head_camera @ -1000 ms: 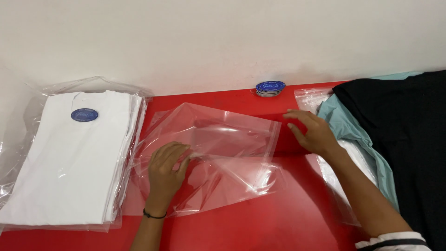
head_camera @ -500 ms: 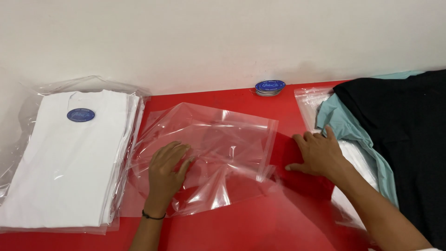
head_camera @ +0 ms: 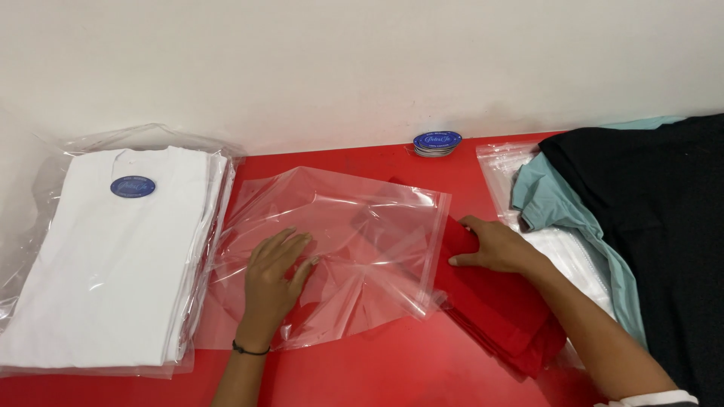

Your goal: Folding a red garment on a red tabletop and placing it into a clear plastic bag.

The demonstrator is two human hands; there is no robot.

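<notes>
We press our left hand flat, fingers spread, on a clear plastic bag that lies on the red tabletop. The bag sits roughly mid-table, its open mouth facing right. A thin dark band circles our left wrist.

Our right hand rests on a folded red garment, fingers loosely curled against its upper left edge; we cannot tell whether they pinch the cloth or only push on it. The garment lies just right of the bag, its near corner at or inside the bag's mouth. The red cloth against the red surface makes its outline hard to trace.

To the left, a stack of white folded garments in clear bags lies well apart from the hands, a blue oval sticker on top. At the back edge by the white wall, a small pile of the same blue stickers. To the right, a black garment overlaps a light teal garment, with another bagged white garment under them, just beside our right forearm.
</notes>
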